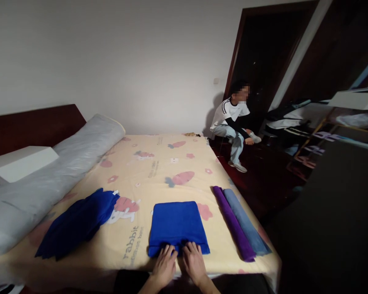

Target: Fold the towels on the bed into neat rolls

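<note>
A blue cloth lies folded into a rough square near the front edge of the bed, its near edge turned over in a narrow fold. My left hand has its curled fingers on that near edge, left of the middle. Close beside it, my right hand grips the same edge with bent fingers. To the right lie a rolled purple cloth and a rolled grey-blue cloth, side by side. A crumpled pile of dark blue cloth rests on the left.
The bed has a patterned cream sheet. A long grey roll and a white box are at the left. Beyond the bed's far right corner a person sits. A dark panel stands at the right.
</note>
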`<state>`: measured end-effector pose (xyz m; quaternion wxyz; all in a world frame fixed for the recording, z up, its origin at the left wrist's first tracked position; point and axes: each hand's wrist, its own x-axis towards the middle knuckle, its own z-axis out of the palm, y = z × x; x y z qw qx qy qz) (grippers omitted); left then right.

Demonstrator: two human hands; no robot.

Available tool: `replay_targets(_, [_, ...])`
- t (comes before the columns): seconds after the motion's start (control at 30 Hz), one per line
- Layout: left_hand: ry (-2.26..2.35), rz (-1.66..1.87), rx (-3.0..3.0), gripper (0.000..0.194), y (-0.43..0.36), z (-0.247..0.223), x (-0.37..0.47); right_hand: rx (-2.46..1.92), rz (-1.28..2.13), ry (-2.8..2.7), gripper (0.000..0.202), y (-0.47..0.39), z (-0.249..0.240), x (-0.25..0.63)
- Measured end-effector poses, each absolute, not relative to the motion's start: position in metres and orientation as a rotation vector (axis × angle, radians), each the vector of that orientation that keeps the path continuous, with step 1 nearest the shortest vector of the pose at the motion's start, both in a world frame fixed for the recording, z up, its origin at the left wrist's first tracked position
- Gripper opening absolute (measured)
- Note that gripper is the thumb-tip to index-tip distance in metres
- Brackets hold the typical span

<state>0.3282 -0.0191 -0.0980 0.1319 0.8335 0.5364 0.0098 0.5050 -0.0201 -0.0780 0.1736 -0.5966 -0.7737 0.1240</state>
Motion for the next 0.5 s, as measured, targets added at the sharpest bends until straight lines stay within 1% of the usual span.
replay_targets(0.07, [1.598,0.108,2.425,0.048,-0.02,-0.101,0.326,-1.618,0.393,-2.195,0.027,-0.016,-0.072,0.503])
replay_targets(0.13, [1.648,0.167,2.429,0.046,-0.019,-0.104,0.326,-1.458,0.497,-2.254,0.035,-0.014,-0.069,0.503])
replay_targets(0.23, [1.626,0.236,2.466,0.046,-0.017,-0.106,0.319,-1.308,0.62,-2.365,0.043,-0.011,-0.072,0.509])
replay_targets(0.33, [1.645,0.318,2.499,0.045,-0.013,-0.102,0.292,-1.448,0.569,-2.331,0.046,-0.007,-0.083,0.529])
replay_targets(0.43, [1.882,0.372,2.405,0.039,-0.01,-0.091,0.253,-1.695,0.437,-2.175,0.046,-0.001,-0.096,0.561])
replay_targets(0.5, [2.017,0.392,2.334,0.037,-0.008,-0.081,0.236,-1.769,0.375,-2.11,0.046,0.001,-0.102,0.579])
